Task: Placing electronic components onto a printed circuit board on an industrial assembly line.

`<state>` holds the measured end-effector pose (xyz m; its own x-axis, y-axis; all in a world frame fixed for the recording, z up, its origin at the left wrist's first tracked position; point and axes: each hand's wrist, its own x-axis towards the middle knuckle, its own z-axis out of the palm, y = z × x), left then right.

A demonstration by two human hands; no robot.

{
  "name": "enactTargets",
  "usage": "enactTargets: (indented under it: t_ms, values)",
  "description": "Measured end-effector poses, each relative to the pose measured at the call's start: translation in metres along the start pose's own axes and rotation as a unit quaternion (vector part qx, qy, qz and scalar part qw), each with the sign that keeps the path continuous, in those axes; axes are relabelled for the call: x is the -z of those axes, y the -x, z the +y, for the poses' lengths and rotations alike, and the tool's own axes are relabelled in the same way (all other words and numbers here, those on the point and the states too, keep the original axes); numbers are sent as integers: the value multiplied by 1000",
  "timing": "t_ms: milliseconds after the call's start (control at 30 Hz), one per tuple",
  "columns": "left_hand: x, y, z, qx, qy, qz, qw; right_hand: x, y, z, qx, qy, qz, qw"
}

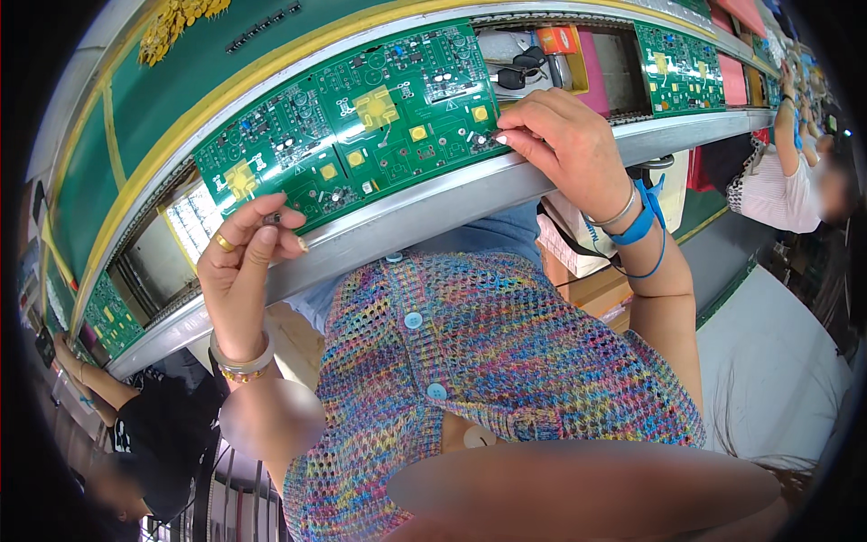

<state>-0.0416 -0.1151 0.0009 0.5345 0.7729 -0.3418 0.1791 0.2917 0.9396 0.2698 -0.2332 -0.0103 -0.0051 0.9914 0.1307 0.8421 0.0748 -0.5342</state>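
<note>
A long green circuit board (pixel 397 149) with yellow squares of tape and many small parts lies on the conveyor in front of me. Over its lower left corner is my left hand (pixel 242 248), fingers curled together around a small dark electronic component (pixel 273 219). My right hand (pixel 569 149) reaches to the board's lower right corner. Its thumb and forefinger are pinched together there, close to a cluster of small dark parts (pixel 480 142). Whatever sits between those fingertips is too small to make out. A blue wrist strap (pixel 643 219) with a cord circles my right wrist.
A metal rail (pixel 406 212) runs along the conveyor's near side. Beyond the board is a tray (pixel 573 77) with keys and an orange box. More circuit boards (pixel 679 68) sit further right. Yellow pieces (pixel 176 27) lie on the far green surface. Co-workers (pixel 781 185) sit at both sides.
</note>
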Motion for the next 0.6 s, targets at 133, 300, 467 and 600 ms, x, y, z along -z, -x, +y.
enactTargets:
  t_ms: [133, 300, 467, 600]
  values:
    - [-2, 3, 0, 12, 35, 4, 999, 0, -2, -2, 10, 6, 9, 1000]
    - [3, 2, -11, -37, -1, 1, 999, -2, -2, -4, 22, 22, 19, 999]
    - [4, 3, -11, -45, -72, 13, 996, -8, -2, -4, 25, 34, 36, 998]
    - [-2, 2, -7, -82, -152, 28, 985, -9, -4, -7, 30, 23, 40, 998]
